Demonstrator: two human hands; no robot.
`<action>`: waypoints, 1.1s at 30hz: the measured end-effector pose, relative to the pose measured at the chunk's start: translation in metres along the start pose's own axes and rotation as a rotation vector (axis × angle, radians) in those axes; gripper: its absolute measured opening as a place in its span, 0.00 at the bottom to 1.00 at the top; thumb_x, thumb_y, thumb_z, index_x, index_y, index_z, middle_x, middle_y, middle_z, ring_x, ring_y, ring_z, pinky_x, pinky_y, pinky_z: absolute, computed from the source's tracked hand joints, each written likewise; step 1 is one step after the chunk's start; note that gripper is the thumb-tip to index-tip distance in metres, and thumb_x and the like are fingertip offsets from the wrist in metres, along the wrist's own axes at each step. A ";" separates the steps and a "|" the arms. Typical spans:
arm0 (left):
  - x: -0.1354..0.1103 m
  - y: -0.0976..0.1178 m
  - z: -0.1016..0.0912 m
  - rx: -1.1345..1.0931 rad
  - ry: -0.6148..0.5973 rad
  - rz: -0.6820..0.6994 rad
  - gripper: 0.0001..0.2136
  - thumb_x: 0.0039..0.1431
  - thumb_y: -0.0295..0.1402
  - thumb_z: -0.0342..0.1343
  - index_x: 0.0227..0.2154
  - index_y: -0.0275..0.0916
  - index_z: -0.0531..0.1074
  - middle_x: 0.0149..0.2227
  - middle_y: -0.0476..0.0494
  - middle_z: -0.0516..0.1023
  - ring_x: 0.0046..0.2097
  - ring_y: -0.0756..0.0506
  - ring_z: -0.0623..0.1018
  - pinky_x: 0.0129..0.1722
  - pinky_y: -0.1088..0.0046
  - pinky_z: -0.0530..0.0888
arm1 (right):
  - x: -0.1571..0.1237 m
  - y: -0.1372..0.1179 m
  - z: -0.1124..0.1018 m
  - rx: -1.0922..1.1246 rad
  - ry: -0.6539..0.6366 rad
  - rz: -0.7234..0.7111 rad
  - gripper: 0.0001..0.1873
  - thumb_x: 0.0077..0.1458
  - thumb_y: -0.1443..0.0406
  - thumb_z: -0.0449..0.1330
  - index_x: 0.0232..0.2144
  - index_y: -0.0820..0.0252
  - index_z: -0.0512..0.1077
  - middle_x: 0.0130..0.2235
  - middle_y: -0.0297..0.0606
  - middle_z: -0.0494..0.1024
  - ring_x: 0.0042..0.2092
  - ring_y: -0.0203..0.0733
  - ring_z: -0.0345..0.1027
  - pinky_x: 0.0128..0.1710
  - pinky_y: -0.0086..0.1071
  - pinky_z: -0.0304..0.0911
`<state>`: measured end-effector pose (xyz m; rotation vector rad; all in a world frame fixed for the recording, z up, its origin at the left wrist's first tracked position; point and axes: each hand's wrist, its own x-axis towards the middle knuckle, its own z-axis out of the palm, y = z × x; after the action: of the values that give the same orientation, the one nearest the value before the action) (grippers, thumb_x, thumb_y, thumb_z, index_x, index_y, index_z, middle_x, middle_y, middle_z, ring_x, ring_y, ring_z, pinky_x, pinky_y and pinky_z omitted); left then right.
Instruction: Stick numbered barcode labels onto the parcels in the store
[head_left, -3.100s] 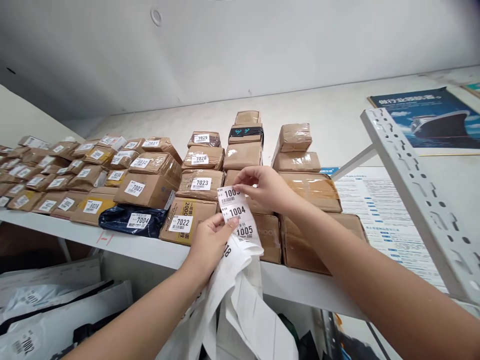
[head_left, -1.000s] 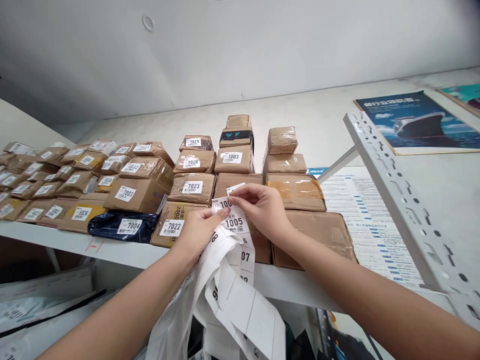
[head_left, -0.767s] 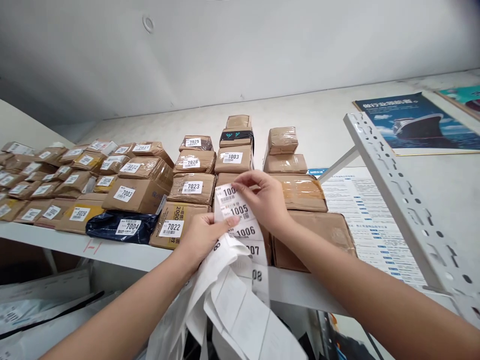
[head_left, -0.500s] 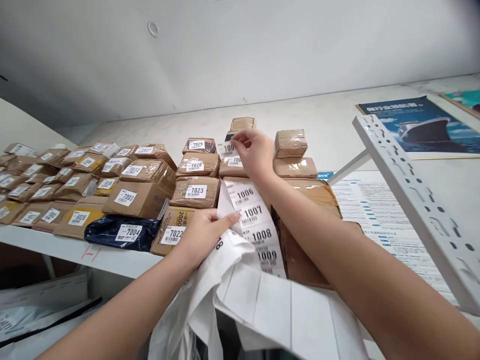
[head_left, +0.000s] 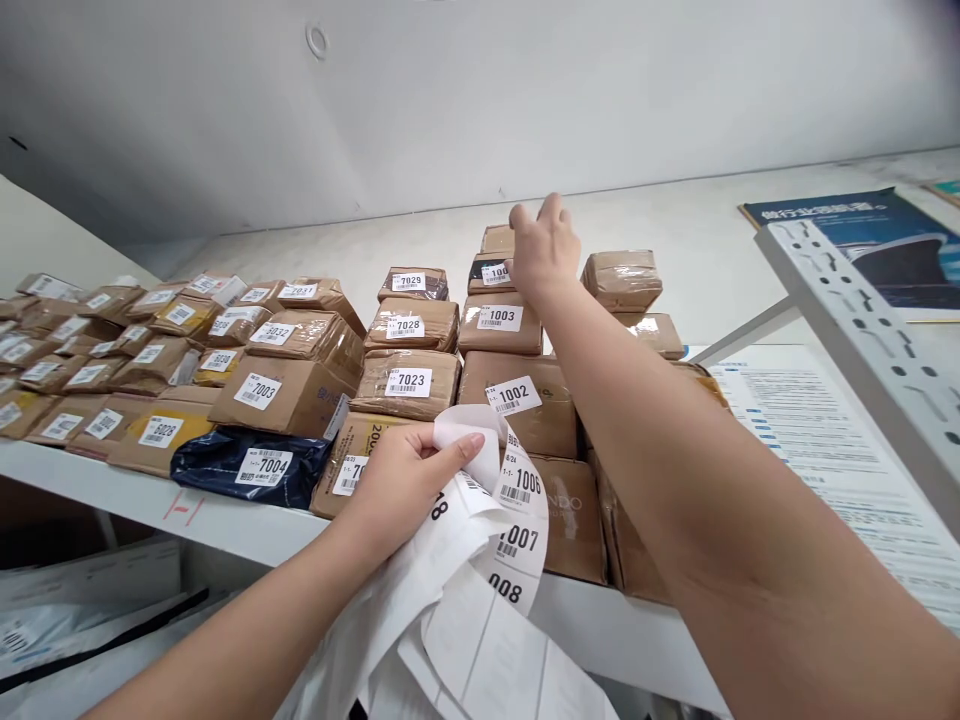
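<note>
My left hand (head_left: 405, 480) pinches a long strip of white numbered labels (head_left: 517, 490) between thumb and fingers. The strip curls over and hangs down in folds, with 1006 and 007 readable on it. My right hand (head_left: 547, 250) is raised to the top of a parcel stack, its fingers bent and their tips hidden. It covers part of a small brown box (head_left: 496, 240) on top and the edge of a dark parcel (head_left: 480, 272) bearing a label that starts 100. Below are boxes labelled 1003 (head_left: 501, 330) and 1002 (head_left: 517, 425).
Labelled parcels stand stacked along a white shelf (head_left: 240, 535), among them a dark blue bag (head_left: 225, 470). Right of my right hand is another small box (head_left: 622, 280). A perforated white upright (head_left: 862, 330) slants at the right. Posters and printed sheets (head_left: 795, 440) hang behind.
My right hand has moved up and right, and the label it held now shows on the dark parcel. The strip hangs lower, uncovering the 1002 box. The view has shifted slightly.
</note>
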<state>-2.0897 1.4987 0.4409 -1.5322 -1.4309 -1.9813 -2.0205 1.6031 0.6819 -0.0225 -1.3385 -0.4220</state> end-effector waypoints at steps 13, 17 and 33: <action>-0.020 -0.006 -0.019 0.040 0.086 0.143 0.14 0.49 0.46 0.61 0.26 0.39 0.78 0.27 0.48 0.80 0.28 0.51 0.74 0.27 0.79 0.69 | -0.120 -0.012 -0.069 0.879 -1.206 -0.085 0.30 0.51 0.43 0.55 0.47 0.58 0.69 0.48 0.43 0.74 0.38 0.40 0.71 0.31 0.31 0.70; -0.029 -0.006 -0.016 -0.011 0.102 0.148 0.15 0.47 0.46 0.62 0.28 0.38 0.79 0.26 0.48 0.79 0.27 0.51 0.72 0.25 0.79 0.68 | -0.156 -0.004 -0.073 1.118 -1.377 0.033 0.27 0.48 0.44 0.59 0.39 0.59 0.73 0.34 0.35 0.74 0.30 0.32 0.66 0.23 0.23 0.63; -0.042 0.030 -0.019 0.527 0.059 0.050 0.18 0.51 0.39 0.55 0.46 0.46 0.75 0.31 0.47 0.79 0.33 0.44 0.76 0.31 0.76 0.67 | -0.184 0.003 -0.079 1.166 -0.846 0.341 0.17 0.35 0.59 0.72 0.24 0.60 0.69 0.24 0.33 0.75 0.25 0.33 0.67 0.25 0.28 0.60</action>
<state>-2.0628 1.4542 0.4227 -1.2446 -1.6933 -1.4426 -1.9760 1.6379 0.4894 0.5859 -2.1902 0.7885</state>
